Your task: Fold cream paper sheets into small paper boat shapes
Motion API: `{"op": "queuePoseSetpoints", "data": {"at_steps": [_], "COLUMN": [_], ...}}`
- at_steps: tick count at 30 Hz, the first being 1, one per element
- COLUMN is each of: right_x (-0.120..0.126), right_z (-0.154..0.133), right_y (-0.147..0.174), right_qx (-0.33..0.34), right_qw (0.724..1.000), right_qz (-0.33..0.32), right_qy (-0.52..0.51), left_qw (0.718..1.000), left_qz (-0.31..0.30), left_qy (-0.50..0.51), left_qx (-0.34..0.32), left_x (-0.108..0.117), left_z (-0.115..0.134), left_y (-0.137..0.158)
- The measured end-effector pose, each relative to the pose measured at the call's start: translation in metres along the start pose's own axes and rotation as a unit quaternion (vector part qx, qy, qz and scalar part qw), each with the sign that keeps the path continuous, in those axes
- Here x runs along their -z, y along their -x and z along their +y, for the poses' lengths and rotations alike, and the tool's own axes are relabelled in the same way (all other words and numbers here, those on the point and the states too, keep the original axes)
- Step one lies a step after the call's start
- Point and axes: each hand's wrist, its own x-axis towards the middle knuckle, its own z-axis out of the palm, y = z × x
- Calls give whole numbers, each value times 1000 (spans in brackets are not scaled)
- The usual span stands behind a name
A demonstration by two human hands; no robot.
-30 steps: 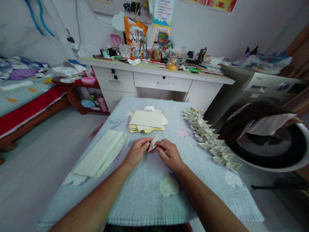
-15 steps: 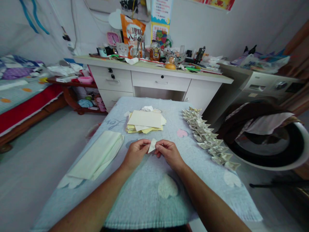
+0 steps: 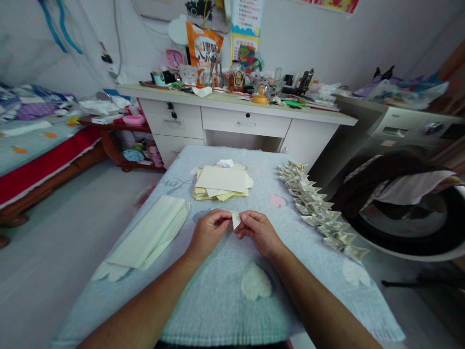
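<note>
Both hands meet in front of the person: the left grip and right grip each pinch, between thumb and fingers, a small folded paper piece, held just above the surface with its blue cloth. Just past the grips I see a loose stack of cream and yellow paper sheets, a crumpled white tissue behind it. Left of the grips lies a folded pale green bundle, paper or cloth, I can't tell which. Well to their right, folded paper shapes sit nested in a long row. Farther right stands a washing machine, its door open.
</note>
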Motion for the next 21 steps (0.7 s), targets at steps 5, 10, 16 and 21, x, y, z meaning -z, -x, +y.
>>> {"op": "queuePoseSetpoints", "data": {"at_steps": [5, 10, 16, 21], "right_x": [0, 5, 10, 14], "right_z": [-2, -4, -5, -2], "right_y": [2, 0, 0, -2], "right_qx": [-23, -44, -70, -86], "right_qw": [999, 997, 988, 985], "right_qz": [-28, -51, -99, -117], "right_qy": [-22, -49, -92, -94], "left_qw": [995, 991, 998, 996], "left_qz": [8, 59, -26, -87], "left_qy": [-70, -101, -38, 19], "left_qx": [-69, -62, -39, 24], "left_x": [-1, -2, 5, 2], "left_z": [5, 8, 0, -4], "left_y": [3, 3, -1, 1]}}
